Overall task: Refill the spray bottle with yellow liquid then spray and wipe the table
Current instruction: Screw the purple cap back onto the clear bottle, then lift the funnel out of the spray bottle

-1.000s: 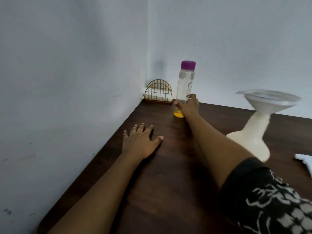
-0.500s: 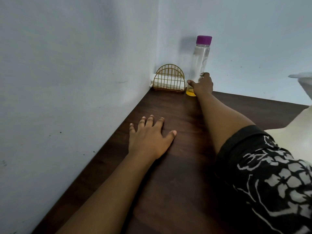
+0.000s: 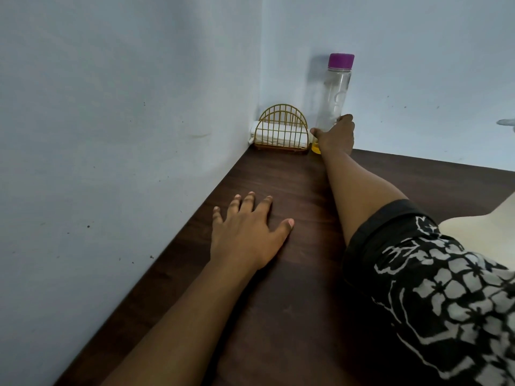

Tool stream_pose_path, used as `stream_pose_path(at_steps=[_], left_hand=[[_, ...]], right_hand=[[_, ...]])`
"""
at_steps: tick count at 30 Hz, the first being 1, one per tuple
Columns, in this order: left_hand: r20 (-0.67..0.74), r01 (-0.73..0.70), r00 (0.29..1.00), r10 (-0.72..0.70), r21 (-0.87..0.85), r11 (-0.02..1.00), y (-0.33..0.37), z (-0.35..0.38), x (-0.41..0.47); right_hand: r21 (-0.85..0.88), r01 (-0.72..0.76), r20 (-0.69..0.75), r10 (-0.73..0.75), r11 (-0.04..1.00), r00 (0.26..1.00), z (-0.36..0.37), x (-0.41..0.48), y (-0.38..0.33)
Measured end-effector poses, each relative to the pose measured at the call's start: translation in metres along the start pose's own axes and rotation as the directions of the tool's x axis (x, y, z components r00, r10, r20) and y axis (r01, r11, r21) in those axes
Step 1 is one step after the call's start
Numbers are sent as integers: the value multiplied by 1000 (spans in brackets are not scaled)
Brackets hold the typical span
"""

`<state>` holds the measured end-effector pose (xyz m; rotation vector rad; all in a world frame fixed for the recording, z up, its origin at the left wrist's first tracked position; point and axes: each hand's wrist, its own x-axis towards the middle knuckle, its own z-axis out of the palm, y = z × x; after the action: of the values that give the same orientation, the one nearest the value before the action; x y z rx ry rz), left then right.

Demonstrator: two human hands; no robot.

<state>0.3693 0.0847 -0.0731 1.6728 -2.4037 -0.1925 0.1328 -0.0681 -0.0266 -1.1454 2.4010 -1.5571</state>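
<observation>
Here, in the head view, a dark wooden tabletop [image 3: 292,316] runs into the corner of two pale blue-grey walls [image 3: 111,107]. Far back in that corner a tall clear bottle [image 3: 335,90] stands upright with a purple cap [image 3: 341,60] screwed on top. It is almost empty, and only a thin layer of yellow liquid [image 3: 315,149] shows at its base. The base sits at the far edge of the tabletop, close to the back wall.

The right hand [image 3: 335,136] reaches out on a straight arm and grips the lower part of the bottle. Its thumb shows on the left of the bottle and its fingers curl round the right, so most of the base is covered. The arm comes out of a short black sleeve [image 3: 434,288] with a white flower print.

The left hand [image 3: 245,232] lies palm down on the tabletop, well short of the bottle and near the left wall. Its fingers are straight and slightly spread, and it holds nothing.

Just left of the bottle, almost touching it, is a gold wire holder [image 3: 281,129] with arched sides. A folded white cloth [image 3: 267,135] or paper is tucked inside it.

At the right edge a pale cream object [image 3: 496,227] is cut off by the frame and partly hidden by the sleeve. Higher up on that edge a sliver of translucent rim [image 3: 507,122] pokes in. I cannot tell what either one is.
</observation>
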Motion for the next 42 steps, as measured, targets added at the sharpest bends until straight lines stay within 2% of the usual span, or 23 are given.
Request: stream_pose_path(at_steps=[8,12,15,18,22,25,28,31,35,38,42], left_hand=[[-35,2,999,-2,-11,1000,0,1,1],[-32,-1,999,0,-24,1000,2,-5,-3],[-31,1,1000,-2,-29,1000,4,-11,-6],[-37,2,999,-4,-39,999,8,-17,-10],[-79,-14,997,10,-44,999,15,-23,-22],[-53,4,999,-9,-103,995,19,-27,-31],[-3,29,1000,-30,-232,972,35,-34,-39],[-74,-69,997,38,-484,872,69,-44,-51],[-165,-269,962,216,-695,666,125,-55,-62],[-156,-281,948,276,-815,507,163,-52,-65],[-123,-247,949,292,-865,438,194,-36,-63]], right_hand=[[-1,-145,62,145,989,988,-10,-9,-10],[-58,-231,81,235,971,969,-37,-28,-18],[-56,-235,58,238,970,969,-68,-48,-34],[10,-152,124,149,988,981,-104,-83,-62],[229,43,229,-97,973,969,-166,-144,-101],[335,184,324,-296,924,899,-225,-184,-115],[321,345,346,-449,882,824,-291,-202,-115],[249,429,315,-492,868,812,-347,-194,-104],[161,384,253,-414,909,874,-381,-159,-74],[89,297,273,-310,951,910,-381,-133,-46],[119,158,406,-193,980,893,-369,-111,-20]])
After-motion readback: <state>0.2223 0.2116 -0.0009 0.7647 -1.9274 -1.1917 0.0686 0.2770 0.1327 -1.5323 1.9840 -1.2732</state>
